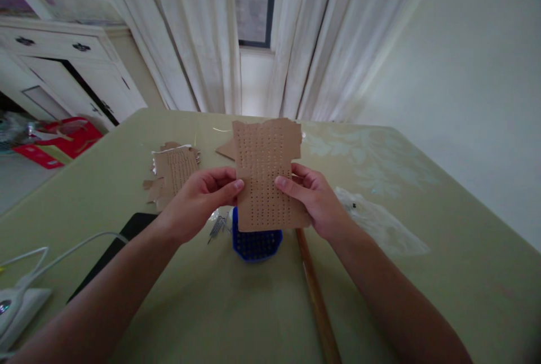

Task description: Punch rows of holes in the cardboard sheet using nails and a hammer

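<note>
Between both hands I hold up a piece of brown cardboard (264, 200), punched with rows of small holes and torn along its top edge. My left hand (207, 195) pinches its left side between thumb and fingers. On the right side, my right hand (313, 195) grips it with the thumb across the front. Below and partly hidden by the cardboard stands a blue plastic basket (257, 251). A few thin metal pins or nails (217, 226) lie left of the basket. A wooden stick (316, 296) runs toward me on the right.
More perforated cardboard (175, 169) lies stacked at the left. A clear plastic bag (384, 226) rests on the table (262, 319) at right. A black flat object (110, 251), white cables (84, 240) and a white power strip (25, 310) are at lower left. Curtains (190, 31) hang behind.
</note>
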Available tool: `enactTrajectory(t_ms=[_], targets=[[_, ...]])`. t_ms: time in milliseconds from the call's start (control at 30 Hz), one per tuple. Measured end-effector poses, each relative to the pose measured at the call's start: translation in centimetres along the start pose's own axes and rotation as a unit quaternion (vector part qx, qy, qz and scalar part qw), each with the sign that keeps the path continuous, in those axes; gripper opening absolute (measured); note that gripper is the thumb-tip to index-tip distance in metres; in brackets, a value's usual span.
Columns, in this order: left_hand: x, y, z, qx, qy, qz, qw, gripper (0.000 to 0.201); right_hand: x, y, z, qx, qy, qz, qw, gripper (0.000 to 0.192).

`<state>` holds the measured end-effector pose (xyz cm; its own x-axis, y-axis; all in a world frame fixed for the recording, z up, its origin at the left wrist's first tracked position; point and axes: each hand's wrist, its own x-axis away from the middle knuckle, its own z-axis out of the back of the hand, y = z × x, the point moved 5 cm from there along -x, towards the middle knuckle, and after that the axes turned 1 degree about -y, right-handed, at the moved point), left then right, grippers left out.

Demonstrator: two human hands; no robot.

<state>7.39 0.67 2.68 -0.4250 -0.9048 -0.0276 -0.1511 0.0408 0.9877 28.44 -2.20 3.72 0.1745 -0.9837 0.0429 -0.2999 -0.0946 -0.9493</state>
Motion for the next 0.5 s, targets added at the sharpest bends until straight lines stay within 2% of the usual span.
enactTrajectory(t_ms=[200,267,333,367,400,467,500], targets=[[0.2,0.4,-0.2,-0.027,-0.045,0.000,0.999,0.035,0.0,-0.6,0.2,0.008,-0.023,0.019,1.000,0.031],[-0.4,0.5,1.1,-0.075,-0.045,0.015,0.996,0.048,0.0,-0.7,0.6,0.016,-0.002,0.014,1.000,0.028],[-1.1,0.6,4.3,-0.186,0.004,0.019,0.982,0.062,0.0,-0.7,1.2,0.025,0.025,0.008,0.999,0.028],[-1.4,0.8,6.7,-0.278,0.064,0.004,0.958,0.063,0.1,-0.7,1.4,0.029,0.036,0.008,0.999,0.029],[-1.5,0.9,9.3,-0.387,0.133,-0.003,0.912,0.061,0.1,-0.8,1.6,0.030,0.044,0.010,0.999,0.029],[-1.3,0.3,14.2,-0.584,0.217,0.058,0.780,0.055,0.1,-0.8,1.9,0.029,0.051,0.013,0.998,0.029],[-1.1,-0.3,16.4,-0.602,0.240,0.082,0.757,0.053,0.1,-0.8,2.0,0.028,0.051,0.013,0.998,0.029]])
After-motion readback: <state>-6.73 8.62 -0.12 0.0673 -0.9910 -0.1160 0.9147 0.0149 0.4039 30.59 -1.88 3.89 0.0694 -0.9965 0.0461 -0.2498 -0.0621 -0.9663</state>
